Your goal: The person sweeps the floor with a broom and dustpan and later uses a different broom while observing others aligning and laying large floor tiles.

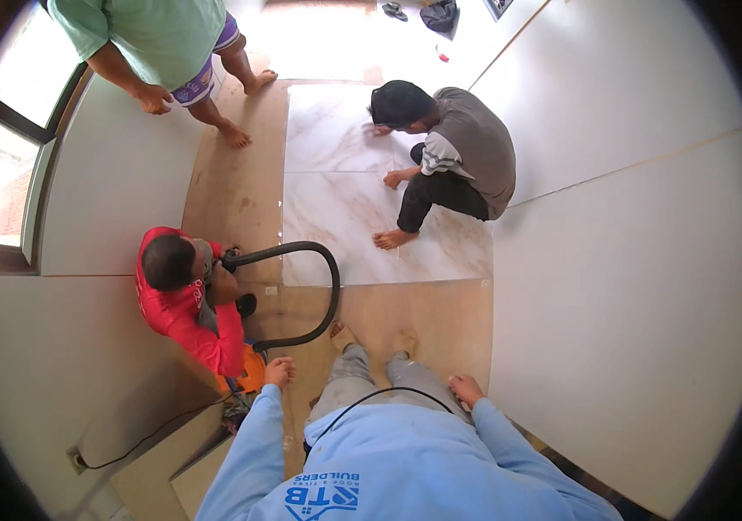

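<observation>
My left hand (281, 372) hangs beside my left leg, just right of an orange vacuum cleaner (251, 372); its fingers are loosely apart and nothing shows in them. By my right thigh is my right hand (467, 389), relaxed and open, with no object visible in it. A person in red squats at the left, gripping the end of a black vacuum hose (333, 278) that loops over the floor. Ahead, marble-patterned tiles (336, 226) lie on the bare brownish floor (388, 308). Another person crouches on them, with both hands low over the tile surface.
A third person, in a green shirt (158, 35), stands barefoot at the far left. White walls (614, 226) flank both sides, with a window (6, 174) at left. A power cord (141, 443) runs to a wall outlet (76, 459). Boards (162, 464) lie at the lower left.
</observation>
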A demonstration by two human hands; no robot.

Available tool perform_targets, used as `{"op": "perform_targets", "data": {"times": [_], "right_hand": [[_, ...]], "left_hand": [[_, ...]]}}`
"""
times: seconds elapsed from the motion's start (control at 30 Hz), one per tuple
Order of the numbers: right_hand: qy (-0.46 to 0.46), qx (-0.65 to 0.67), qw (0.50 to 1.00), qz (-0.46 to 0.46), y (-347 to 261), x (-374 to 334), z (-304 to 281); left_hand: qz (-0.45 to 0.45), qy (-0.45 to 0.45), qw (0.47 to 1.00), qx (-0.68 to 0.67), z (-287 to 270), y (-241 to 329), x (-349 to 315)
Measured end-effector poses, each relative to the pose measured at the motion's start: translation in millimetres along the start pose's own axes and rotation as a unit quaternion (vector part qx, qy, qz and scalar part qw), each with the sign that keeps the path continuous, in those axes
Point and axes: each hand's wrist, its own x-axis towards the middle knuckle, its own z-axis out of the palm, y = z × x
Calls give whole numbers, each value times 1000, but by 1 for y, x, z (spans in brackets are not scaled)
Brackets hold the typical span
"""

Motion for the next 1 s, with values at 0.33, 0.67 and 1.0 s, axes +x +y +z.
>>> {"op": "perform_targets", "data": {"times": [0.33, 0.67, 1.0], "right_hand": [[-6, -27, 989, -144, -1, 58, -29], [-27, -175, 963, -202, 40, 107, -115], [-178, -304, 929, -117, 76, 201, -197]], "left_hand": [[21, 2, 1000, 16, 54, -7, -14], [27, 21, 999, -6, 210, -16, -70], [-2, -42, 999, 21, 400, -64, -68]]}}
